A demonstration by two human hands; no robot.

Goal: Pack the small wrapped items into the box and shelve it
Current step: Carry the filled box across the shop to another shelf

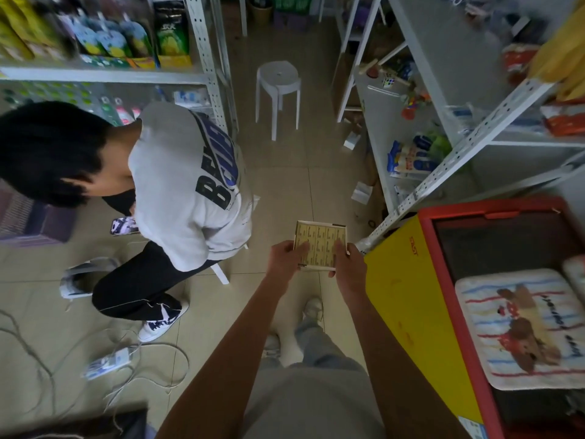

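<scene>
Small open box (319,245) of yellow wrapped items held over bare floor tiles (285,191), left hand (286,259) and right hand (348,264) gripping its near edge, freezer's yellow side (411,299) close right, seated person (177,185) left

Both bare arms are reaching forward and down, nearly straight. The left hand (286,256) and right hand (346,264) are gripping opposite sides of one box (319,245) — thumbs pressing on top, fingers curling underneath.

yellow chest (408,280), perhaps "FAST" (blurred)
</scene>
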